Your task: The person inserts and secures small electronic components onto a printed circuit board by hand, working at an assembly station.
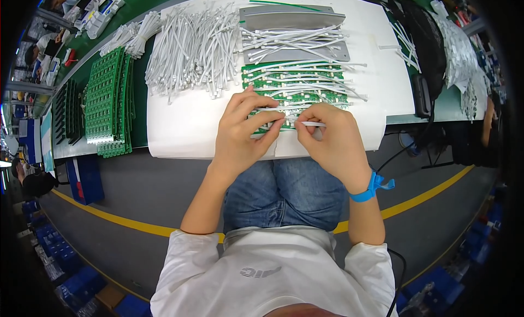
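Observation:
A green circuit board panel (252,76) lies on the white work surface in front of me. Several white cables (305,76) run across it from side to side. My right hand (334,139) is closed at the board's near edge, pinching a white cable (313,124) between thumb and fingertips. Beside it, my left hand (240,126) rests over the board's left near part, its thumb and index finger brought together close to the cable's end. Whatever the left fingertips hold is hidden. A blue wrist strap (373,187) sits on my right wrist.
A big heap of white cables (188,49) lies left of the board. Behind the board is a grey metal fixture (295,19) with more cables on it. Green boards (106,93) stand stacked at the far left. A black bag (423,39) sits at the right.

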`<state>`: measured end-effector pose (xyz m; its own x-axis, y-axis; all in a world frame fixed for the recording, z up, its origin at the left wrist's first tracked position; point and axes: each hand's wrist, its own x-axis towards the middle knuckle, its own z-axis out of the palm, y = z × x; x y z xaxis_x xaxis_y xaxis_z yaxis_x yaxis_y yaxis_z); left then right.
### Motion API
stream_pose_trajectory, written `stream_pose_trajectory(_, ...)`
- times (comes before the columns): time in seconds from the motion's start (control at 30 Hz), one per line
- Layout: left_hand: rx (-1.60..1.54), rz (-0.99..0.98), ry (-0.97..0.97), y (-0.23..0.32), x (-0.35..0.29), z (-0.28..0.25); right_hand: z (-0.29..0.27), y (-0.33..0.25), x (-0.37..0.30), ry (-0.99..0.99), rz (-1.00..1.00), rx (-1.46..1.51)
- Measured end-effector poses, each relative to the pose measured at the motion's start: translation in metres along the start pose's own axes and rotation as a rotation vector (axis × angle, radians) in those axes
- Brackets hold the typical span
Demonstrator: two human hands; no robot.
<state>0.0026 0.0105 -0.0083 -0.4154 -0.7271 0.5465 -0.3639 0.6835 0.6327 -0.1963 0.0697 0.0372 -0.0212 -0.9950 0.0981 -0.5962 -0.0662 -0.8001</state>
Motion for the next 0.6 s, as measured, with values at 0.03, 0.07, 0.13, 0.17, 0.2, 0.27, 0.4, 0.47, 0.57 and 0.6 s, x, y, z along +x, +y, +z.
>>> stream_pose_trajectory(0.03, 0.011, 0.025, 0.012, -0.0005, -0.0005, 0.0004, 0.0019, -0.0008, -0.0003, 0.004, 0.026, -0.018)
stream_pose_trajectory(0.07, 0.011, 0.024, 0.013, -0.0012, -0.0011, 0.0008, 0.0028, -0.0013, -0.0007, 0.008, 0.052, -0.037)
stream_pose_trajectory(0.13, 0.025, 0.038, 0.022, -0.0024, -0.0025, 0.0011, 0.0044, 0.0005, -0.002, 0.019, 0.063, 0.011)
stream_pose_trajectory(0.17, 0.025, 0.038, 0.023, -0.0003, -0.0012, 0.0003, 0.0043, 0.0014, -0.0025, 0.032, 0.075, 0.059)
stream_pose_trajectory(0.2, 0.022, 0.048, 0.008, 0.0034, 0.001, -0.0013, 0.0035, 0.0018, -0.0029, 0.032, 0.074, 0.059)
stream_pose_trajectory(0.27, 0.022, 0.059, -0.007, 0.0051, 0.0021, -0.002, 0.0026, 0.0024, -0.0036, 0.01, 0.087, 0.157)
stream_pose_trajectory(0.4, -0.007, 0.044, 0.0, 0.0044, 0.0021, -0.0022, -0.0005, -0.0014, -0.0024, -0.016, 0.088, 0.181)
stream_pose_trajectory(0.47, -0.003, 0.049, -0.006, 0.0031, 0.0022, -0.0021, 0.0001, 0.0023, -0.0031, -0.037, 0.072, 0.192)
stream_pose_trajectory(0.57, 0.028, 0.113, -0.01, -0.0024, 0.0004, 0.0006, 0.0051, 0.0046, -0.0038, 0.062, 0.015, 0.207)
stream_pose_trajectory(0.6, 0.042, 0.104, 0.004, -0.0022, -0.0003, 0.0012, 0.004, 0.0032, -0.0037, 0.061, 0.014, 0.208)
